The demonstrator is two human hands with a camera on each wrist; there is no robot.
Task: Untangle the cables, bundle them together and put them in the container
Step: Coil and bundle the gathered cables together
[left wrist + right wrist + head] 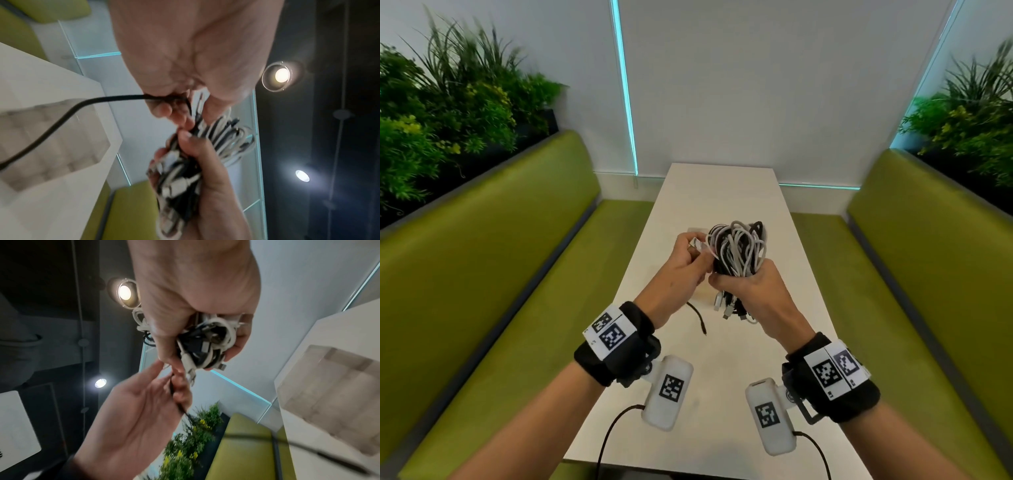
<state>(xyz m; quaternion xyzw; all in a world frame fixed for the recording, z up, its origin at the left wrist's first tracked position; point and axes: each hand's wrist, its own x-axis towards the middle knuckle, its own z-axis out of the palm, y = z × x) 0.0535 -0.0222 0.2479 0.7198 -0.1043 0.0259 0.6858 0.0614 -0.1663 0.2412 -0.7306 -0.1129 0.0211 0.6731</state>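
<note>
Above the white table (722, 377), near its middle, we hold the cable bundle (738, 250) upright in our right hand (751, 286), whose fingers are curled tight round the lower part of the loops, so that white and black loops rise above the fist and the plug ends hang below it. Just beside the bundle, our left hand (681, 270) pinches a white cable end between thumb and fingers, and a loose black cable (68, 112) runs out from under that hand and trails down toward the table. Both hands are close together, the left fingertips touching the bundle's side. Behind the bundle, on the table, stands the clear container (329, 395), well apart from our hands in the wrist views. Green benches (482, 274) flank the table on both sides.
</note>
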